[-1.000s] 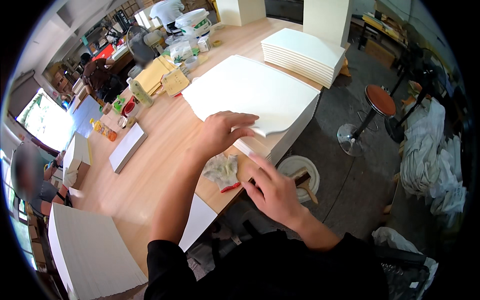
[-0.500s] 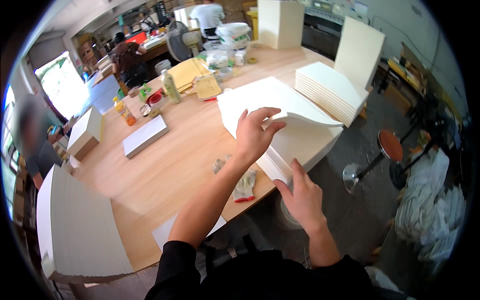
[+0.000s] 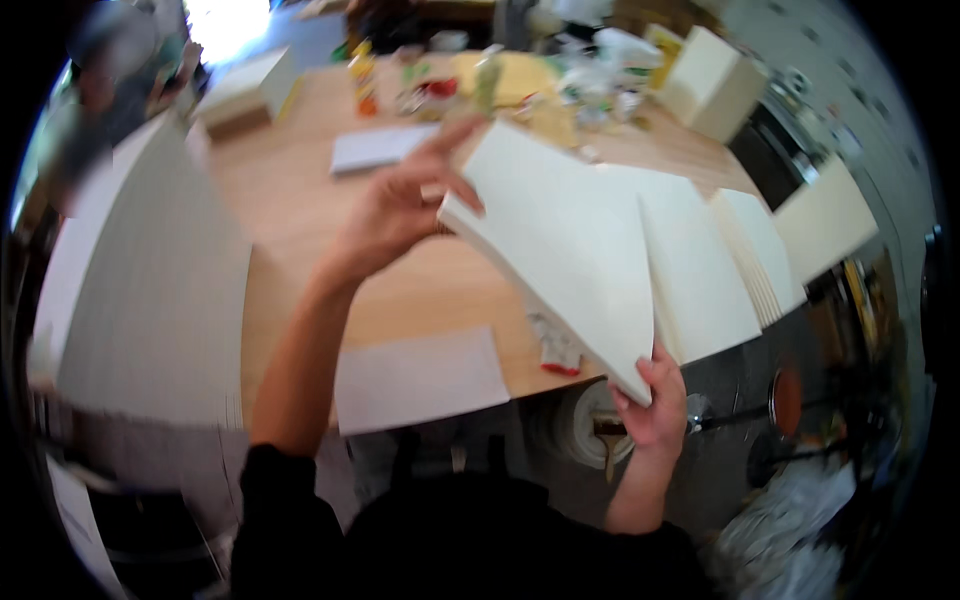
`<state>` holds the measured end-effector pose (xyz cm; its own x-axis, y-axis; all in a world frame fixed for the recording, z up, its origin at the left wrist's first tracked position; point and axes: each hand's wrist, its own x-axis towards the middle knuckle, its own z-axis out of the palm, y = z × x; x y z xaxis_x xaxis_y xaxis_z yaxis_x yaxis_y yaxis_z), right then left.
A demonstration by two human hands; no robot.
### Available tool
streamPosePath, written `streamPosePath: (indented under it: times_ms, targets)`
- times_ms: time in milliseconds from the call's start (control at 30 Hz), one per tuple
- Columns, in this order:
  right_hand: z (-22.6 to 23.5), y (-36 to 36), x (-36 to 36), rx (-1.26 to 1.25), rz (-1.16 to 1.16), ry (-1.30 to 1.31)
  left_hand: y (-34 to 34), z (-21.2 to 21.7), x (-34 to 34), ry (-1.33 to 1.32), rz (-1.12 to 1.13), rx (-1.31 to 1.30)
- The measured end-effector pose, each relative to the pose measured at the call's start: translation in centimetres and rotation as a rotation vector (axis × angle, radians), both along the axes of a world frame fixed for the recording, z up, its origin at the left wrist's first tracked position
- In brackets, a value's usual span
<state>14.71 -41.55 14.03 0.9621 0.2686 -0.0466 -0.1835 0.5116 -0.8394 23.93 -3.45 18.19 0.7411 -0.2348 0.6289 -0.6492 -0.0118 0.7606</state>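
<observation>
Above the table, a thick sheaf of white paper (image 3: 570,240) hangs tilted and slightly bowed between my hands. My left hand (image 3: 400,205) grips its left corner, with some fingers stretched out and blurred. At the near right corner, my right hand (image 3: 658,400) pinches the edge between thumb and fingers. To the right of the sheaf, a white paper stack (image 3: 700,265) lies on the table, partly covered. A work glove (image 3: 556,352) with a red cuff shows under the sheaf's lower edge. A white sheet (image 3: 425,380) rests at the near table edge.
A tall paper stack (image 3: 160,290) stands at the left. A layered stack (image 3: 760,250) lies at the right. Below the table edge is a bucket (image 3: 570,420) with a brush (image 3: 608,432). Bottles (image 3: 487,80) stand farther back; a person (image 3: 95,110) is at far left.
The sheaf has been lifted off the stack and carried left. My right hand now grips its near corner, where before it was at the stack's edge. The view has turned and shifted.
</observation>
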Motion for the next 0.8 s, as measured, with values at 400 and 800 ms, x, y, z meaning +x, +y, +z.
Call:
streamPosePath:
  times_ms: [400, 800]
  targets:
    - [-10.2, 9.8, 9.1, -0.323, 0.434, 0.091, 10.1, -13.8, -12.3, 1.111, 0.379, -0.361]
    - [-12.5, 10.3, 8.6, -0.659, 0.345, -0.064, 11.4, -16.0, -13.6, 1.156, 0.576, 0.024]
